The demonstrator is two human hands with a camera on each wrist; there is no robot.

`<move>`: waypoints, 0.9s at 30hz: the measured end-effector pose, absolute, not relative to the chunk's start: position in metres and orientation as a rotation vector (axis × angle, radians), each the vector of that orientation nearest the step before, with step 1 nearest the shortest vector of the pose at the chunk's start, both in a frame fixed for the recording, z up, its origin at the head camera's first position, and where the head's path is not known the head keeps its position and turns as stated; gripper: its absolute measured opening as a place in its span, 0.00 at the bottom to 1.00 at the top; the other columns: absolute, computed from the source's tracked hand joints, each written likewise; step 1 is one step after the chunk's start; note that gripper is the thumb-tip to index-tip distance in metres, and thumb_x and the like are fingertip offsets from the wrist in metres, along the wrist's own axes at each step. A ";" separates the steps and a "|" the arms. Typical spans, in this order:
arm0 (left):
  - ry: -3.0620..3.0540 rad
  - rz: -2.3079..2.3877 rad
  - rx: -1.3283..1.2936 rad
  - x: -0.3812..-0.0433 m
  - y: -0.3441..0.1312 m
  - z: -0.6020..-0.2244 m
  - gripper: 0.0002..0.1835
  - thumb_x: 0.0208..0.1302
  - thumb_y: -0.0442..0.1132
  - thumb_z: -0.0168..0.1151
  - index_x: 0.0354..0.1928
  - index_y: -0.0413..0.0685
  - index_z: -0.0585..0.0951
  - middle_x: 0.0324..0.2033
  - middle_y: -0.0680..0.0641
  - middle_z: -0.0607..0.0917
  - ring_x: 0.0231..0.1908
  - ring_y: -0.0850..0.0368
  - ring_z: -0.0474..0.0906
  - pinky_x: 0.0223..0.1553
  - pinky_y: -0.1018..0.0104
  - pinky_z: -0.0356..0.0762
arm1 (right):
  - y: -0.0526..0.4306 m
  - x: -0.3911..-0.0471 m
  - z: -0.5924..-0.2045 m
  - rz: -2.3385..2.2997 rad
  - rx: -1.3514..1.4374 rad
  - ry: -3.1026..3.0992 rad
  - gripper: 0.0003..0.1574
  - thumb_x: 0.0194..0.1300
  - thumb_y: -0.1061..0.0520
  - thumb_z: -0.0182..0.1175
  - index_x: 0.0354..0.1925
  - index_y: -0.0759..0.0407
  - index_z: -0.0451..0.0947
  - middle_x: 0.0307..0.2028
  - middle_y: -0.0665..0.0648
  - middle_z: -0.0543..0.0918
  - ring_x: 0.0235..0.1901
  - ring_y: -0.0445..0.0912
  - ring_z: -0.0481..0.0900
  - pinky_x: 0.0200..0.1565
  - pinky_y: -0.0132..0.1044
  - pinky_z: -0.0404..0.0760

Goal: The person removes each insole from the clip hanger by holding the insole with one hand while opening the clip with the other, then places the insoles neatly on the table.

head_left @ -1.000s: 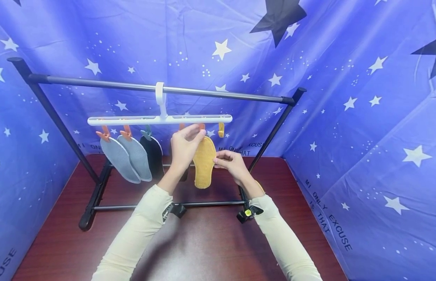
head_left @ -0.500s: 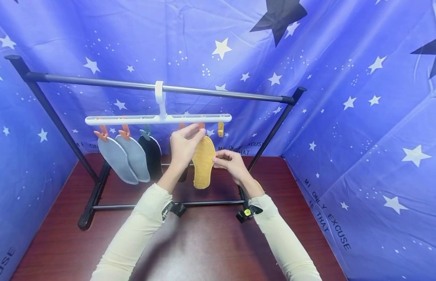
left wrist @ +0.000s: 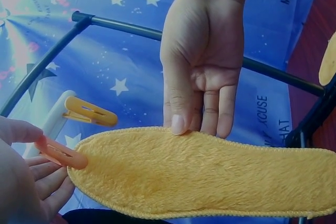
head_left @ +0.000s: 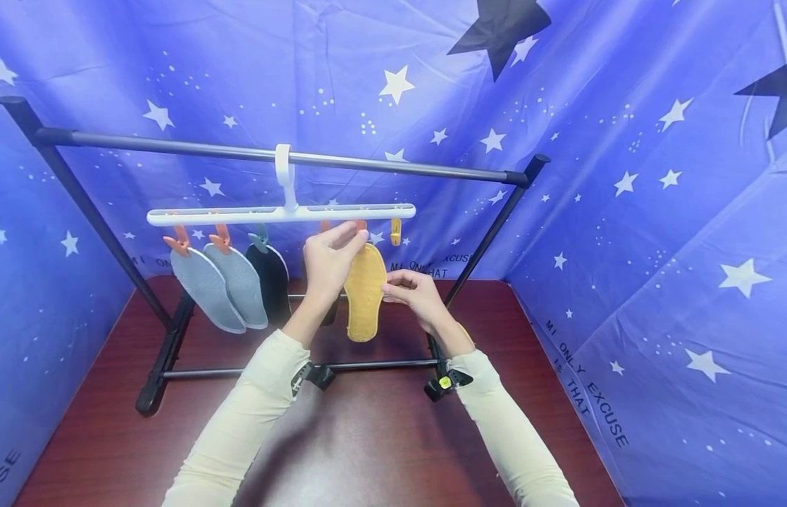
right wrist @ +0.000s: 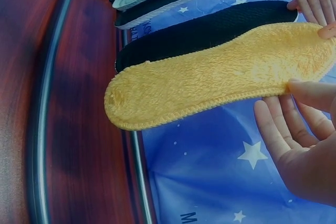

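Observation:
A fuzzy yellow insole (head_left: 366, 296) hangs toe up below the white hanger (head_left: 349, 213). At its top end, my left hand (head_left: 330, 264) pinches the handles of an orange clip (left wrist: 65, 155), and the clip's tip lies over the insole's edge. My right hand (head_left: 418, 296) holds the insole's right side edge between thumb and fingers. Just left of it, a black insole (right wrist: 205, 35) hangs close behind, mostly covered by my left hand in the head view. An unused yellow clip (head_left: 396, 231) dangles at the hanger's right end.
Two grey insoles (head_left: 206, 285) and another black insole (head_left: 269, 282) hang from clips on the hanger's left half. The hanger hooks over a black metal rack (head_left: 399, 165) on a reddish table (head_left: 368, 451). Another yellow insole (left wrist: 329, 61) shows at the left wrist view's edge.
Both hands keep their hold on the clip and the yellow insole. The head view has shifted slightly, so the rack and hanger sit a little further left.

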State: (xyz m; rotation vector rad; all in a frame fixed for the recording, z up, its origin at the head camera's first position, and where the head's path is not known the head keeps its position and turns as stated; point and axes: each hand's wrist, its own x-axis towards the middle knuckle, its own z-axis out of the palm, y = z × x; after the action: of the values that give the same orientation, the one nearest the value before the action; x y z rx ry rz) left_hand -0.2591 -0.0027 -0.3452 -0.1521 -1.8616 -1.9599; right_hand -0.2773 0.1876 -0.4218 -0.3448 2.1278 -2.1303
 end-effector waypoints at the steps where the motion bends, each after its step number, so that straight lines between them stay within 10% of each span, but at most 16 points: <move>1: -1.861 -1.957 -0.147 -0.259 -0.003 -0.346 0.17 0.62 0.36 0.72 0.51 0.34 0.87 0.47 0.36 0.89 0.50 0.45 0.88 0.55 0.57 0.85 | 0.187 -0.277 -0.422 -2.130 -0.345 2.126 0.14 0.66 0.72 0.61 0.50 0.80 0.76 0.32 0.49 0.85 0.34 0.40 0.85 0.45 0.41 0.89; 16: -1.839 -1.987 -0.148 -0.263 -0.005 -0.346 0.15 0.62 0.35 0.72 0.48 0.34 0.88 0.43 0.36 0.90 0.47 0.45 0.89 0.44 0.74 0.86 | 0.184 -0.281 -0.425 -2.121 -0.333 2.114 0.17 0.66 0.72 0.61 0.51 0.82 0.75 0.33 0.49 0.85 0.34 0.40 0.85 0.46 0.41 0.89; 27: -1.842 -1.991 -0.139 -0.264 -0.006 -0.347 0.14 0.61 0.34 0.72 0.48 0.34 0.88 0.42 0.37 0.90 0.47 0.45 0.89 0.39 0.79 0.84 | 0.183 -0.281 -0.427 -2.124 -0.331 2.115 0.15 0.66 0.73 0.61 0.50 0.80 0.76 0.33 0.48 0.86 0.34 0.40 0.86 0.55 0.59 0.83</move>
State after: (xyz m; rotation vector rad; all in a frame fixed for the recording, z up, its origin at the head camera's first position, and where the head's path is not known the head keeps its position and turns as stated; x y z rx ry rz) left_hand -0.2636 -0.0059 -0.3472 -0.1386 -1.8424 -1.9909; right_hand -0.2814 0.1833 -0.4265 -0.3312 2.1153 -2.1240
